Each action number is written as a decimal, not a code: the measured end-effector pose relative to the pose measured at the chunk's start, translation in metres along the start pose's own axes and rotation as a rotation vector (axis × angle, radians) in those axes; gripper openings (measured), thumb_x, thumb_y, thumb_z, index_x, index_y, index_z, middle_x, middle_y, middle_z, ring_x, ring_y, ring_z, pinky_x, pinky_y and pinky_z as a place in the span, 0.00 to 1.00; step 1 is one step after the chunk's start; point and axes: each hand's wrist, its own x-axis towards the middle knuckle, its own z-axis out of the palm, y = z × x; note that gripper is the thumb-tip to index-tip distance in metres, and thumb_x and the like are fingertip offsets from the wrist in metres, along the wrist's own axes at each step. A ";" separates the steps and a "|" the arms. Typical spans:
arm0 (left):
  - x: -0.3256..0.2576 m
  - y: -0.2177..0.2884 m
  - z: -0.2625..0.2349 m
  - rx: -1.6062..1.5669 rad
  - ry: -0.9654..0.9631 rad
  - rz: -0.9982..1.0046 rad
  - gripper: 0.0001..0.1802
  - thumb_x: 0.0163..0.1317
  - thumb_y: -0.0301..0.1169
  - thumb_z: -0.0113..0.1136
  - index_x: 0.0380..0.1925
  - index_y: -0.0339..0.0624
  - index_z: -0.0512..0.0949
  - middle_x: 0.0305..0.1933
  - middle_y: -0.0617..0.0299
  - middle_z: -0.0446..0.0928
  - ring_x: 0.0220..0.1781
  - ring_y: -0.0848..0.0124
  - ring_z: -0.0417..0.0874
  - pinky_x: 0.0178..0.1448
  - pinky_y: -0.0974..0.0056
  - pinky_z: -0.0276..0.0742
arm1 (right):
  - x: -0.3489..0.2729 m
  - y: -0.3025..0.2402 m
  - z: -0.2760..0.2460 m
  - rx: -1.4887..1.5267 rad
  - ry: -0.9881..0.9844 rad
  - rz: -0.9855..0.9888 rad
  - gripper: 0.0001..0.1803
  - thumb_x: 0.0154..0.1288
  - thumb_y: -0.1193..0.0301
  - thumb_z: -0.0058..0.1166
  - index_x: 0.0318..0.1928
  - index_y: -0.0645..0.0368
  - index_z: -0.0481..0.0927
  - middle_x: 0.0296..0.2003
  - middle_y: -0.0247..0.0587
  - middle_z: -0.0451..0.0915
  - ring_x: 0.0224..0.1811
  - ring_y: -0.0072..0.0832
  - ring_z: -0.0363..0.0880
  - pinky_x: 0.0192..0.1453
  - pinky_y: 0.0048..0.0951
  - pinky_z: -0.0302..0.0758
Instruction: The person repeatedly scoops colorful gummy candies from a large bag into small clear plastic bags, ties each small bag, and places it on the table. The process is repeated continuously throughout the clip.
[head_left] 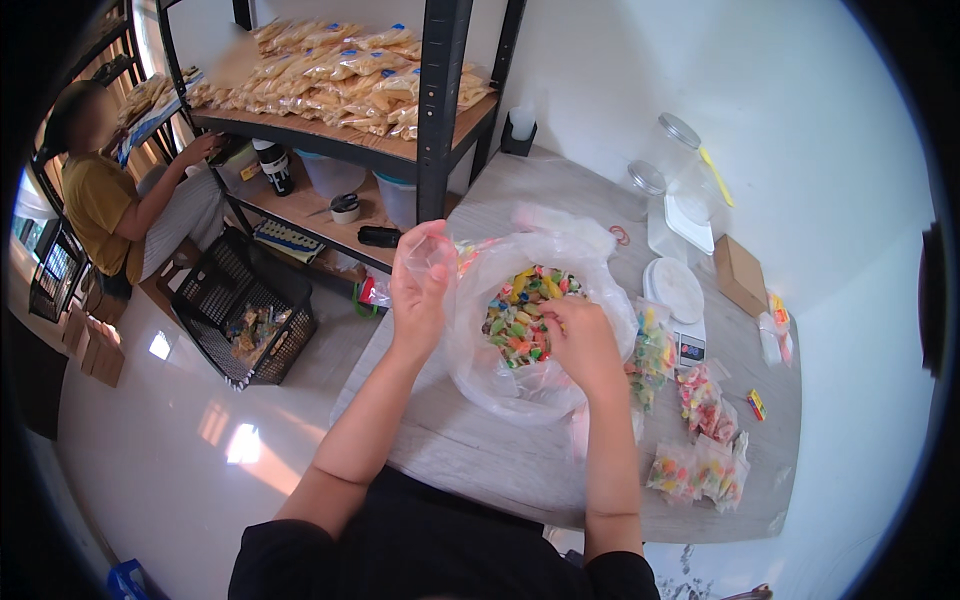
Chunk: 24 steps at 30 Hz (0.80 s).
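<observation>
A large translucent plastic bag [470,365] stands with its mouth wide on the table, full of mixed gummy candies [520,315] in green, yellow, orange and red. My right hand [582,340] reaches into it from the right, fingers curled down and closed on some candies, which the hand partly hides. Raised at the bag's left rim, my left hand [418,300] has its fingers closed around a small clear plastic bag [430,254]. Right of the big bag lie filled candy packets [652,355], with more small packets [700,468] nearer the table's right front.
A digital scale [691,348] with a round white lid [675,290] sits right of the bag. Behind are clear jars [678,135] and a cardboard box [739,275]. A black shelf post [441,120] rises close beyond my left hand. At left, a person [110,200] sits by a black crate [245,310].
</observation>
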 end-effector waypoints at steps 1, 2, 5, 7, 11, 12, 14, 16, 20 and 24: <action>-0.001 0.000 0.000 0.013 -0.018 0.002 0.34 0.62 0.52 0.55 0.56 0.35 0.64 0.38 0.65 0.67 0.40 0.76 0.68 0.45 0.71 0.64 | 0.000 0.003 0.006 -0.067 -0.016 -0.014 0.08 0.50 0.78 0.57 0.34 0.63 0.81 0.32 0.45 0.80 0.35 0.39 0.79 0.41 0.36 0.76; -0.001 0.000 0.001 0.014 -0.036 0.004 0.34 0.62 0.52 0.54 0.57 0.35 0.64 0.38 0.65 0.67 0.40 0.76 0.67 0.46 0.71 0.64 | -0.001 0.005 0.010 -0.118 -0.032 -0.011 0.08 0.49 0.77 0.57 0.33 0.62 0.82 0.32 0.44 0.80 0.35 0.40 0.79 0.42 0.38 0.75; -0.001 0.000 0.001 -0.047 -0.086 -0.013 0.32 0.63 0.52 0.52 0.57 0.36 0.64 0.40 0.65 0.68 0.41 0.76 0.68 0.47 0.70 0.65 | -0.002 0.009 0.018 -0.242 -0.066 0.012 0.08 0.48 0.75 0.59 0.32 0.60 0.82 0.32 0.43 0.79 0.37 0.42 0.77 0.43 0.40 0.74; 0.000 0.001 0.000 -0.170 -0.128 -0.062 0.29 0.65 0.50 0.51 0.55 0.38 0.66 0.42 0.65 0.70 0.43 0.77 0.69 0.50 0.70 0.65 | -0.002 0.010 0.021 -0.263 -0.066 0.013 0.08 0.48 0.74 0.60 0.32 0.58 0.83 0.32 0.43 0.78 0.37 0.41 0.78 0.42 0.39 0.74; 0.003 0.004 -0.001 -0.596 -0.078 -0.433 0.35 0.64 0.59 0.43 0.58 0.41 0.64 0.39 0.68 0.69 0.38 0.76 0.67 0.46 0.67 0.64 | 0.001 0.010 0.022 -0.216 -0.100 0.036 0.07 0.49 0.75 0.58 0.32 0.59 0.82 0.33 0.43 0.79 0.37 0.41 0.78 0.41 0.38 0.75; 0.003 0.004 0.000 -0.573 -0.081 -0.444 0.35 0.64 0.59 0.42 0.58 0.41 0.64 0.39 0.68 0.69 0.38 0.75 0.67 0.45 0.67 0.65 | 0.002 0.009 0.020 -0.186 -0.097 0.066 0.07 0.50 0.76 0.58 0.32 0.60 0.81 0.33 0.44 0.79 0.36 0.40 0.78 0.40 0.38 0.75; 0.002 0.005 0.003 -0.550 -0.108 -0.465 0.35 0.65 0.59 0.41 0.58 0.41 0.64 0.39 0.67 0.70 0.38 0.75 0.68 0.45 0.67 0.65 | 0.002 0.007 0.012 -0.087 -0.081 0.103 0.06 0.52 0.77 0.56 0.33 0.61 0.81 0.33 0.44 0.79 0.36 0.40 0.79 0.38 0.36 0.75; 0.000 0.007 0.006 -0.550 -0.151 -0.487 0.34 0.66 0.57 0.39 0.58 0.40 0.64 0.40 0.66 0.71 0.38 0.74 0.69 0.44 0.66 0.65 | 0.002 0.003 -0.001 0.046 -0.059 0.138 0.05 0.54 0.79 0.54 0.33 0.63 0.80 0.33 0.45 0.79 0.35 0.39 0.79 0.37 0.34 0.75; -0.008 0.010 0.011 -0.762 -0.329 -0.755 0.36 0.66 0.59 0.37 0.58 0.38 0.63 0.39 0.66 0.71 0.35 0.74 0.67 0.42 0.68 0.65 | 0.001 -0.009 -0.040 0.162 0.159 -0.001 0.04 0.57 0.80 0.51 0.33 0.64 0.78 0.32 0.44 0.78 0.33 0.35 0.77 0.37 0.31 0.72; -0.015 0.011 0.015 -0.790 -0.674 -0.953 0.38 0.66 0.60 0.35 0.58 0.37 0.64 0.38 0.65 0.71 0.33 0.75 0.65 0.38 0.70 0.64 | -0.007 -0.022 -0.067 0.258 0.264 -0.074 0.05 0.59 0.80 0.48 0.34 0.62 0.77 0.32 0.41 0.77 0.32 0.32 0.75 0.36 0.29 0.70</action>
